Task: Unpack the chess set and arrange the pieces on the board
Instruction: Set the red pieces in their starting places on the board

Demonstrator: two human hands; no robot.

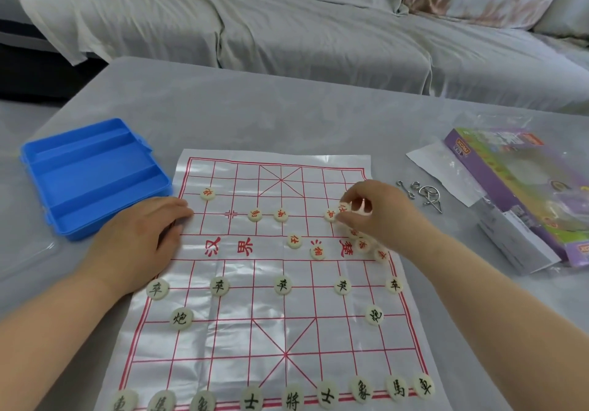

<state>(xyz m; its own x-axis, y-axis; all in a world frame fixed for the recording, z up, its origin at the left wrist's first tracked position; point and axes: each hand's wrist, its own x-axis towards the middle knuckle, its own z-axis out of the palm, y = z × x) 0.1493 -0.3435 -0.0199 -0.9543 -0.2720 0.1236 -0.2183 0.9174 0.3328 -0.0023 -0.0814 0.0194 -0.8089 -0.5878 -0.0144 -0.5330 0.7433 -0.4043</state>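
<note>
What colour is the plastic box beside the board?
The box is bright blue; the head view shows it.

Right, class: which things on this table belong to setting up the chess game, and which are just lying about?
Job: board; black-lettered pieces; red-lettered pieces; blue case; right hand pinching a red piece; left hand on the board's edge.
Lying about: metal ring puzzles; bagged purple box.

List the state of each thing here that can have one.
Blue box, open, compartments empty.
Board, spread flat on the table.
Black pieces, lined up on the near half.
Left hand, resting flat, fingertips on the board's left edge.
Right hand, pinching a red piece at the board's right side.
Other red pieces, scattered around the middle.
</note>
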